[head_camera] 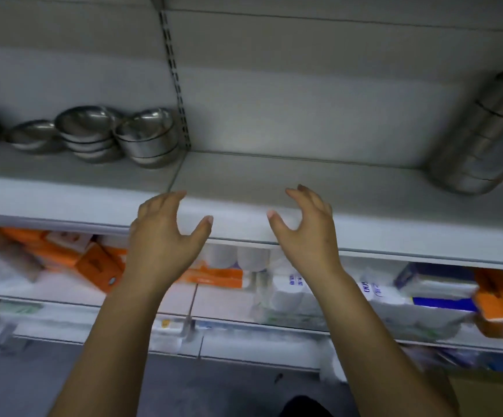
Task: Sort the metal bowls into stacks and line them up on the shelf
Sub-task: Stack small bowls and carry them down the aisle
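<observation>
Two bare hands of mine are raised side by side before the front edge of the white metal shelf [274,176], and neither holds anything. My left hand [166,233] is spread wide, fingers lightly curved, thumb reaching inward. My right hand [307,233] mirrors it, fingers bent like a loose claw and thumb pointing back at the left, with a gap of bare shelf between them. I cannot tell whether my fingertips touch the shelf or hover over it. The shiny metal bowls sit well to the left on the same shelf, against the back wall: a stack of deep straight-sided bowls [148,139] just beside the slotted grey upright [175,76], a stack of wider shallow bowls [89,130] touching it, then a low stack of bowls [32,138]. Far right stands a tall stack of cylindrical steel tins [481,136]. The shelf below holds orange packets [99,263] and white tissue packs [289,293].
</observation>
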### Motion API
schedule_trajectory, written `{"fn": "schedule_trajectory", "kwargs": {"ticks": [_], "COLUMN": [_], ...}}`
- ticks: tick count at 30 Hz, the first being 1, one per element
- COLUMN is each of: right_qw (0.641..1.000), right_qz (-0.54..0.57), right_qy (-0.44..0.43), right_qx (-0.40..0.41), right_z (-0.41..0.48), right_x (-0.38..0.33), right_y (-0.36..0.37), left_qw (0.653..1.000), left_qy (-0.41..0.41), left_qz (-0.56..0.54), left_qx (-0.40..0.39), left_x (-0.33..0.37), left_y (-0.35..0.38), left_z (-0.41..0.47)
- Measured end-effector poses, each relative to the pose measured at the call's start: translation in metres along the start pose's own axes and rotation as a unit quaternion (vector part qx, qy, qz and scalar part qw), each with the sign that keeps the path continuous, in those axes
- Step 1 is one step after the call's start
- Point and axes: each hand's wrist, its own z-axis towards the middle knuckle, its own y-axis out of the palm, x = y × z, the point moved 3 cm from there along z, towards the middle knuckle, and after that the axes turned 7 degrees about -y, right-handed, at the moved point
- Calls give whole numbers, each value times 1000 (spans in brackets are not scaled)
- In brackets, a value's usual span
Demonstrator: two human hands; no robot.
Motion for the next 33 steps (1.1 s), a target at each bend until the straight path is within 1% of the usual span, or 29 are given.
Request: {"fn": "schedule_trajectory", "kwargs": {"ticks": [6,8,12,15,21,27,30,33], "right_qw": [990,984,973,969,965,976,977,979], "right_qz": [16,22,47,56,82,81,73,57], "right_qy": [-81,-106,-143,-157,-149,-97,-89,-96], "right_qx": [-112,-142,-173,-181,-197,-179,-180,-168], "right_z": [-4,-5,1,12,35,74,84,86], "right_x": [-80,-104,-146,-172,-204,-220,-229,-241], "right_y": [83,108,151,185,254,314,341,363], "left_qw": [992,989,984,983,986,992,994,994], "left_qy": [-95,-114,-131,-134,-118,-101,-92,-88], "left_qz": [-17,-23,-5,0,24,9,4,0], "left_qx": [78,92,118,125,114,73,56,64], "left_x": [-90,-108,-137,-157,-192,-229,-255,-280], "left_y": [-69,-88,-121,-139,-152,-157,-163,-170], "left_z": [-10,-12,-5,5,47,124,155,177]}}
